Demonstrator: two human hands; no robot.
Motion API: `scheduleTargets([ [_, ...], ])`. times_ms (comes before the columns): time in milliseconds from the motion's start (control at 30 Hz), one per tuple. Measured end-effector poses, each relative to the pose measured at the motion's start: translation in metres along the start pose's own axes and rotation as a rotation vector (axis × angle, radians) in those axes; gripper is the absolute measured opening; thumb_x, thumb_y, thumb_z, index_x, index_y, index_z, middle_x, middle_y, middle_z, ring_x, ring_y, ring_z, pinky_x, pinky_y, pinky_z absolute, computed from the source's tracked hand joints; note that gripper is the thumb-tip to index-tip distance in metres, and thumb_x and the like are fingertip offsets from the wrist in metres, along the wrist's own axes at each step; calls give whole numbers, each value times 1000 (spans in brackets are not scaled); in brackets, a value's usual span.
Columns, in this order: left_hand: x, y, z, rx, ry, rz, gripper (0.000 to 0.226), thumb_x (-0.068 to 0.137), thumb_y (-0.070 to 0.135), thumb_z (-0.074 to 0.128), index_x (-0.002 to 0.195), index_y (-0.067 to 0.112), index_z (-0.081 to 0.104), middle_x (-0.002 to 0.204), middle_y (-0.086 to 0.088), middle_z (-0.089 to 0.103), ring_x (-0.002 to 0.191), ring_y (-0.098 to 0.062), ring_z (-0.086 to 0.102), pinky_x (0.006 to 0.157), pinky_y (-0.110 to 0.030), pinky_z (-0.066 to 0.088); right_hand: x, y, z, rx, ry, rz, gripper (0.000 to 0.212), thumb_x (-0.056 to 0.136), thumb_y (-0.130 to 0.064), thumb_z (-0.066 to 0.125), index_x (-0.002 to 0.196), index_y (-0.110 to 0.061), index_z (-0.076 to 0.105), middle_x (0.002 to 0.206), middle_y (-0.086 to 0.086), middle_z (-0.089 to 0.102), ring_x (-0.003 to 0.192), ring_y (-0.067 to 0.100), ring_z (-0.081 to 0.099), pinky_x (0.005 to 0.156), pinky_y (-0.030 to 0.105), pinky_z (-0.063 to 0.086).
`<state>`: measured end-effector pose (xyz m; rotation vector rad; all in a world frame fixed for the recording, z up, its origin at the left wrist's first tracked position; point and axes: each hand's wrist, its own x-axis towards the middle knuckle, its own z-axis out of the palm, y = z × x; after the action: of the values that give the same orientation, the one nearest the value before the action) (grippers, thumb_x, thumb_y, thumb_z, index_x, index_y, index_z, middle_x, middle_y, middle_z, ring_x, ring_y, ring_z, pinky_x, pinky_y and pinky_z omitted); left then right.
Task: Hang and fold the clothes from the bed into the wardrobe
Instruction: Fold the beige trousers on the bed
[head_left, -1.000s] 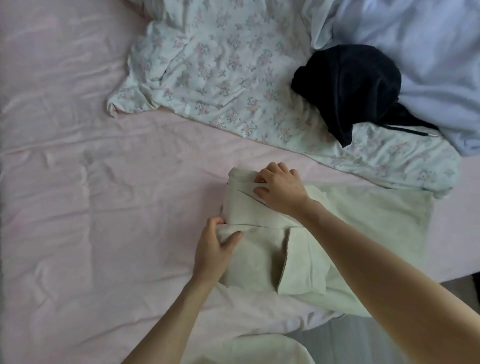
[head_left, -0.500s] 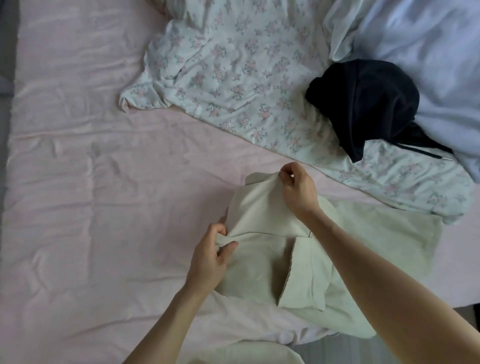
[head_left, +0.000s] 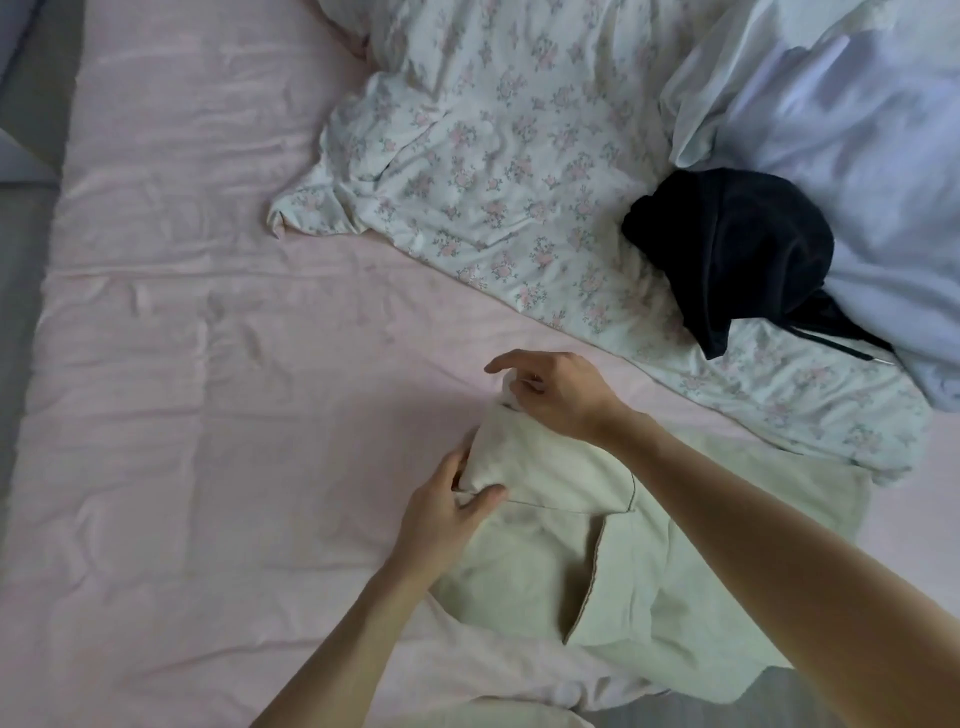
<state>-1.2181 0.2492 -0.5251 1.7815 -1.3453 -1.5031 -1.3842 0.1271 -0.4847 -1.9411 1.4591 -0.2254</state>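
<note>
Head view gives me the cream garment (head_left: 587, 525) lying partly folded on the pink sheet (head_left: 208, 364), near the lower edge of the bed, with one end draping off the mattress toward me. A folded flap runs across its upper part and a seam edge shows down the middle. My left hand (head_left: 447, 514) grips the near-left corner of that flap, thumb on top of the cloth and fingers curled underneath. My right hand (head_left: 556, 395) is at the far corner of the same flap, fingers bent and pinching a small bunch of the cloth, with the index finger stretched out past it; that corner is lifted a little off the sheet. Both of my forearms cross over the garment.

Beyond it, a floral cover (head_left: 493, 171) lies rumpled across the upper middle of the bed, its lower edge just beside the cream garment's far end. A dark garment (head_left: 737, 249) sits bunched on the floral cover to the right, a thin cord trailing from it. A pale blue cloth (head_left: 841, 124) is heaped at the top right, touching the dark garment.
</note>
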Motion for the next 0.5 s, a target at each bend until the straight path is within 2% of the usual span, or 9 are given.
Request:
scheduleTargets([
  [67, -1, -3, 5, -14, 72, 13, 48, 75, 45, 67, 116, 22, 57, 81, 35, 62, 74, 13, 58, 64, -5, 40, 3, 3, 3, 248, 185, 137, 32, 87, -6, 51, 104, -28, 68, 59, -11, 48, 55, 5, 44, 58, 20, 35],
  [133, -1, -6, 7, -107, 52, -12, 51, 70, 49, 64, 116, 28, 60, 87, 29, 66, 79, 8, 63, 71, -14, 48, 6, 4, 8, 373, 253, 235, 28, 88, -6, 54, 100, -26, 69, 57, -12, 45, 52, 3, 42, 56, 17, 33],
  [167, 2, -6, 7, -177, 31, -53, 48, 69, 45, 66, 115, 29, 61, 88, 27, 67, 82, 4, 65, 75, -19, 50, 8, 4, 10, 358, 241, 265, 26, 89, -7, 54, 101, -23, 69, 60, -12, 46, 54, 3, 43, 59, 20, 36],
  [233, 13, -10, 4, -309, 7, -141, 35, 74, 28, 71, 108, 28, 64, 82, 23, 69, 79, 1, 66, 71, -20, 51, 13, 5, 12, 268, 222, 310, 30, 91, -5, 49, 109, -22, 66, 74, -7, 57, 70, 8, 51, 78, 32, 45],
  [300, 26, -12, -3, -376, -10, -225, 22, 80, 18, 71, 97, 30, 63, 82, 15, 70, 77, -2, 67, 67, -18, 51, 14, 7, 10, 180, 307, 327, 36, 91, -3, 45, 119, -21, 61, 99, -4, 65, 95, 18, 56, 96, 40, 39],
  [367, 41, -11, -9, -415, -50, -298, 23, 83, 25, 71, 101, 29, 57, 99, 6, 68, 89, -9, 67, 76, -25, 53, -2, 9, 7, 52, 461, 286, 39, 91, -3, 46, 124, -19, 58, 114, -1, 64, 109, 22, 54, 100, 38, 32],
  [433, 56, -4, -16, -476, -122, -291, 34, 84, 32, 70, 114, 26, 55, 110, 2, 67, 95, -12, 68, 77, -24, 54, -32, 10, 16, -56, 605, 209, 38, 87, -4, 46, 120, -15, 62, 112, 3, 65, 107, 23, 53, 100, 47, 33],
  [500, 74, 8, -15, -487, -217, -281, 37, 83, 38, 68, 116, 25, 57, 109, 3, 70, 95, -11, 68, 74, -21, 54, -67, 15, 34, -157, 617, 213, 39, 86, -14, 43, 120, -16, 63, 117, 5, 63, 112, 24, 52, 102, 58, 30],
])
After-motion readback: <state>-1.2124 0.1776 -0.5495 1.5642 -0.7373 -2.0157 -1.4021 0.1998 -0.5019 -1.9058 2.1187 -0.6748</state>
